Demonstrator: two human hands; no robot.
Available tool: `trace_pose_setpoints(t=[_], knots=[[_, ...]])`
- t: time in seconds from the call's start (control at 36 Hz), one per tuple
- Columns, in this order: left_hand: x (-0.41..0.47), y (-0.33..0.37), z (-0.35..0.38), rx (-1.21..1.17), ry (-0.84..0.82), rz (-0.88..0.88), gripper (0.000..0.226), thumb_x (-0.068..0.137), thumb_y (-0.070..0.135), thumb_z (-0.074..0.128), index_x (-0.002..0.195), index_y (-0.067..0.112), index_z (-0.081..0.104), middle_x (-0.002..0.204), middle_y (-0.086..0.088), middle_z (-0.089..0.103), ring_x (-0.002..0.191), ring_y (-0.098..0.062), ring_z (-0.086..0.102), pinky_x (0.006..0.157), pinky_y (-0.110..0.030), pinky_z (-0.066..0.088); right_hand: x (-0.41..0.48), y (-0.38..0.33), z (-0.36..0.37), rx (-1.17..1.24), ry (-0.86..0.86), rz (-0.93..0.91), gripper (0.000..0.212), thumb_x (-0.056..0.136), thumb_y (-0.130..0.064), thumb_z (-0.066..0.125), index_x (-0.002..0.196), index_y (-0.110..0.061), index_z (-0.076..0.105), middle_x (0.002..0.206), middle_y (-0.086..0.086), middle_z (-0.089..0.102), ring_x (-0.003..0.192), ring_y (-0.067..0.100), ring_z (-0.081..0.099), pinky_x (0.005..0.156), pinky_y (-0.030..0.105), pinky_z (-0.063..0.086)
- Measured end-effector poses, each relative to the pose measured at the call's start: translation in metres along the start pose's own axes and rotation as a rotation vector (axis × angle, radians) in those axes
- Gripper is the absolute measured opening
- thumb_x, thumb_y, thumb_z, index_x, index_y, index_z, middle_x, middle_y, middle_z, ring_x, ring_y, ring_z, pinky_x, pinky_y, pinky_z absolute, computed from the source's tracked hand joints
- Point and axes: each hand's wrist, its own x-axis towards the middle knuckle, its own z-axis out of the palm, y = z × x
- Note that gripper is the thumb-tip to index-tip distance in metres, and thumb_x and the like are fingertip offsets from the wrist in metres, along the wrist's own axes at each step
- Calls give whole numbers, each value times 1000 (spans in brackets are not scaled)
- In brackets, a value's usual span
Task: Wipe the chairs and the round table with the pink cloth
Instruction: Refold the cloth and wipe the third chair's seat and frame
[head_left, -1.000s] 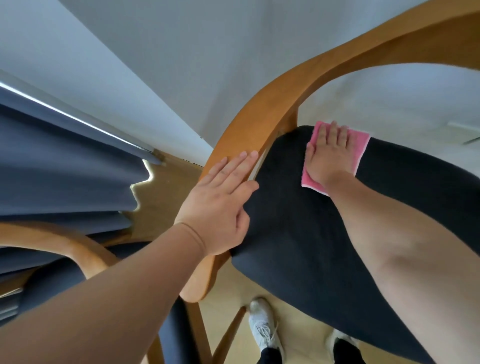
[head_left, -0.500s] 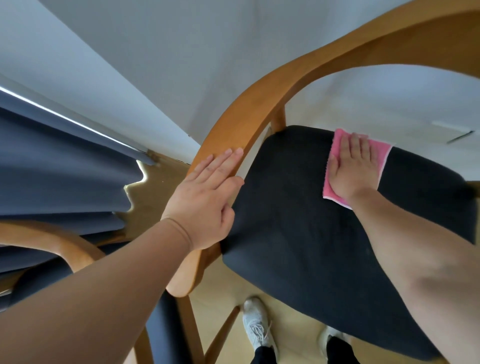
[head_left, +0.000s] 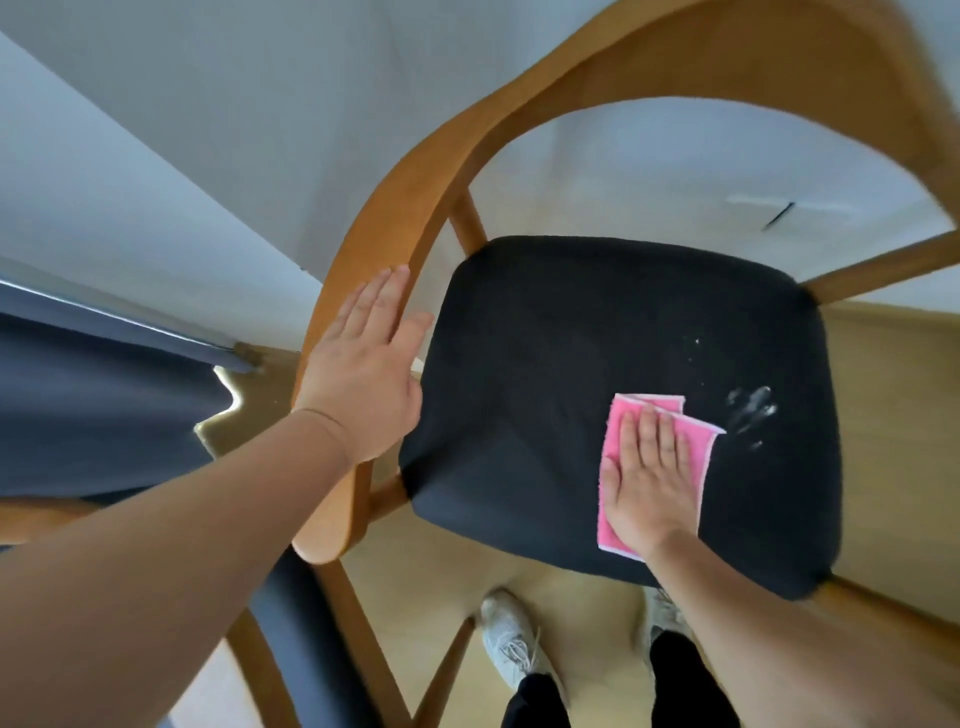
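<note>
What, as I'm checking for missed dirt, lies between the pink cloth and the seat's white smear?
Only a narrow strip of bare black seat, in the head view; the pink cloth stops short of the white smear.

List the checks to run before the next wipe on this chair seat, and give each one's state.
1. Cloth under control: ok. The right hand presses the pink cloth flat on the seat.
2. Chair steadied: ok. The left hand rests with straight fingers on the wooden armrest.
3. Seat clean: not ok. A white smudge lies to the right of the cloth, untouched by it.
4. Path to the smudge: ok. Only bare seat lies between.
5. Cloth's underside clean: cannot tell, it is hidden.
</note>
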Motion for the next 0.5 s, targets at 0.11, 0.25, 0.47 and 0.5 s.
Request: trace_pose_setpoints(t=[0.11, 0.25, 0.47, 0.5], knots=[[10, 37, 16, 17, -39, 181, 56, 95, 33, 30, 148, 16, 24, 159, -8, 10, 146, -22, 1, 114, -36, -6, -10, 2, 7, -9, 20, -2, 62, 98, -43, -1, 148, -8, -9, 160, 10, -6, 147, 26, -12, 121, 44, -5], [6, 96, 68, -159, -296, 180, 60, 97, 30, 34, 151, 23, 10, 160, -3, -2, 146, -21, 0, 118, -37, 4, -9, 2, 9, 13, 43, -12, 60, 99, -43, 2, 148, -10, -8, 159, 9, -4, 148, 26, -8, 120, 43, -6], [9, 138, 137, -236, -550, 16, 71, 97, 46, 38, 150, 30, -7, 157, 2, -21, 144, -28, -13, 115, -54, 7, -9, 4, 9, 64, 76, -35, 62, 99, -42, 11, 150, -7, 5, 159, 13, 10, 147, 28, 0, 120, 46, 4], [10, 139, 141, -226, -558, 12, 71, 97, 47, 37, 150, 30, -8, 156, 1, -22, 144, -29, -14, 114, -55, 7, -9, 4, 10, 67, 79, -39, 62, 99, -42, 13, 150, -7, 8, 158, 13, 11, 147, 28, 1, 120, 46, 4]])
